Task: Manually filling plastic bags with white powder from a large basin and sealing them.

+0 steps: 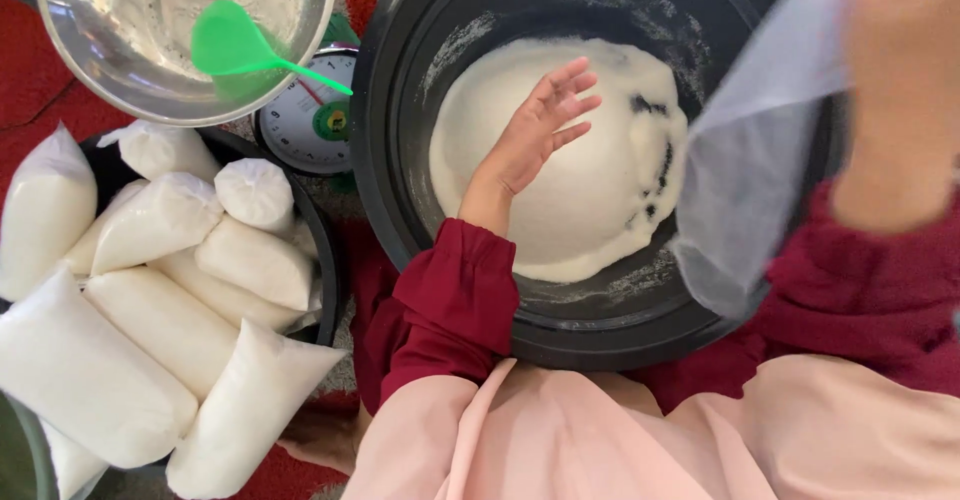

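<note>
A large black basin (420,210) holds a mound of white granules (590,200). Above that mound the left hand (535,130) hovers with fingers spread, gripping nothing. At the basin's right rim the blurred right hand (900,90) pinches a clear plastic bag (760,160). Left of the basin lie filled white bags (150,330), a steel bowl (70,50) and a green scoop (235,45).

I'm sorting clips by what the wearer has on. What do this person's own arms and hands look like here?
Both arms are in dark red sleeves. The left sleeve is gathered into an elastic cuff at the wrist. The left hand is bare: no glove, ring or watch visible. The right hand is close to the camera and blurred, so no detail can be told. A pale pink garment lies below the sleeves.
</note>
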